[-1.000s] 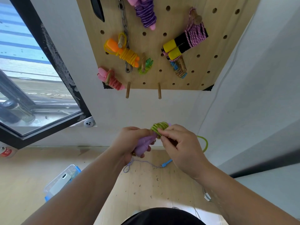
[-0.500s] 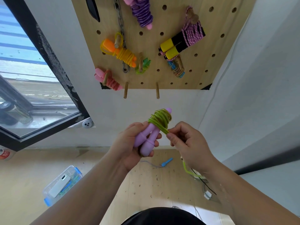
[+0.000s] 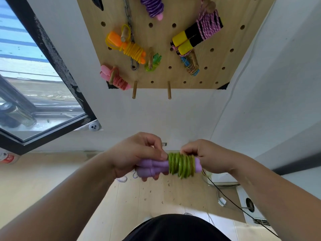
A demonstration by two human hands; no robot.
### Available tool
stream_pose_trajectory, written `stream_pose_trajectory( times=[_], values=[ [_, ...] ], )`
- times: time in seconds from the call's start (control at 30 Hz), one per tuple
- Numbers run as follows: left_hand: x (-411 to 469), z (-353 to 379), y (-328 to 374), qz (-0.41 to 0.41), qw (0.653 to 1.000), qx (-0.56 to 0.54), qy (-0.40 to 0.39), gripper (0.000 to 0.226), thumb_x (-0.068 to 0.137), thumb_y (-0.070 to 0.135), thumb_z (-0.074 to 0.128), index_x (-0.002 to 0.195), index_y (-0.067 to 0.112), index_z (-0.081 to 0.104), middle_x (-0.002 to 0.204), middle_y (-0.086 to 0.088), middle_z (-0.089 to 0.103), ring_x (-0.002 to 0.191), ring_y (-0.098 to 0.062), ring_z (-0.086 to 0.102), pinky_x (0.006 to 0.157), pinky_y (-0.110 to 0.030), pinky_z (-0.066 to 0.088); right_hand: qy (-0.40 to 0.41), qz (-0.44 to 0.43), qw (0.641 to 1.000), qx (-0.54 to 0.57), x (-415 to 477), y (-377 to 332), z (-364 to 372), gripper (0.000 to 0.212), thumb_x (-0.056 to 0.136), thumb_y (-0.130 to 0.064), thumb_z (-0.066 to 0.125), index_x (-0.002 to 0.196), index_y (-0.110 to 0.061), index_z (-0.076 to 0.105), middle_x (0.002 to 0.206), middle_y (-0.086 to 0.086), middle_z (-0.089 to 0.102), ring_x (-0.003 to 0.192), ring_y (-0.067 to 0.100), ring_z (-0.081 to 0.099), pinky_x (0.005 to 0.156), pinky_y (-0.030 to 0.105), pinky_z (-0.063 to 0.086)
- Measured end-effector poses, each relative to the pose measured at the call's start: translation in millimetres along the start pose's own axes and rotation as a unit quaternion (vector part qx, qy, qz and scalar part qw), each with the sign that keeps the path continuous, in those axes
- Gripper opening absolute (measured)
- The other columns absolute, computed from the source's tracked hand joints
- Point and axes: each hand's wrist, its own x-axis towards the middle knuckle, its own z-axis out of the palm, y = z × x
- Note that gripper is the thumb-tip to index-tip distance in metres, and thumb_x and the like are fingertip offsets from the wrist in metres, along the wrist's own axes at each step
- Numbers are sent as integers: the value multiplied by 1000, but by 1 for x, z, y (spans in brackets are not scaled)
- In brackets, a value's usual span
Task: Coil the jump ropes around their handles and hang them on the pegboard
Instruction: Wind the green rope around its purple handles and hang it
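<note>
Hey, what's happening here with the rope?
A person is coiling a green cord around a jump rope's two purple plastic handles. The left hand grips the handles; the right hand pinches the wraps at their other end. Above, the wooden pegboard already carries several coiled ropes, with two bare wooden pegs.

Bright daylight is coming in through the window (image 3: 34, 80) at left, lighting the white wall (image 3: 156, 115) evenly. Wide-angle distortion is bending the edges; focus is staying fairly sharp throughout.
</note>
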Motion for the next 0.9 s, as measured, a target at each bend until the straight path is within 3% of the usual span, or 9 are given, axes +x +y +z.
stream_pose_trajectory(
  times=[0.1,0.2,0.33,0.47,0.53,0.6,0.73,0.83,0.9],
  values=[
    [3,8,-4,-47,990,131,-34,15,78,20,79,77,12,66,86,-26,74,66,-33,67,55,-30,50,-80,14,994,-66,10,-2,-4,5,93,-28,69,88,-29,72,84,-7,69,81,12,64,79,39,53],
    [11,16,-11,-81,967,241,-9,15,83,17,77,71,18,67,86,-20,76,67,-27,66,59,-33,47,-95,33,987,-126,20,-9,-7,9,91,-34,71,96,-27,74,89,-9,70,85,11,65,83,40,55],
    [25,17,-20,-89,944,305,86,21,73,19,79,59,21,63,79,-19,73,58,-22,60,60,-41,47,-68,34,969,-236,33,-22,-3,15,97,-34,63,93,-22,70,88,-8,65,82,13,60,75,33,49],
    [39,22,-30,-41,870,447,202,20,71,28,80,64,25,61,77,4,67,73,-19,63,62,-31,51,22,62,967,-248,43,-33,6,25,101,-29,54,81,-20,67,84,0,67,78,19,62,69,35,50],
    [43,18,-36,-34,873,417,248,19,71,28,79,66,25,61,78,3,67,73,-25,65,61,-34,53,74,83,970,-214,42,-37,16,34,101,-24,49,68,-22,58,75,1,62,71,20,59,60,33,43],
    [46,13,-40,-33,904,315,288,21,69,27,81,64,23,61,75,0,70,60,-27,61,54,-34,48,119,98,974,-169,39,-38,27,38,102,-22,45,65,-25,53,71,-1,58,67,18,56,58,31,40],
    [46,9,-39,-43,932,120,341,27,70,18,81,75,8,56,58,-9,61,52,-22,47,48,-29,31,211,80,971,-81,29,-31,38,22,102,-26,50,93,-19,69,79,-4,65,70,12,59,66,33,50],
    [42,-2,-34,-40,941,-7,337,23,83,8,74,80,7,51,66,-26,61,59,-30,54,48,-30,31,265,66,962,8,17,-26,41,7,98,-24,61,96,-22,67,73,-10,62,62,3,54,58,16,42],
    [38,-5,-29,-35,952,-35,304,20,88,5,67,75,8,51,80,-40,62,62,-37,61,49,-33,39,295,51,953,50,11,-23,42,6,96,-19,65,94,-23,67,77,-12,64,68,1,57,62,13,43]
  ],
)
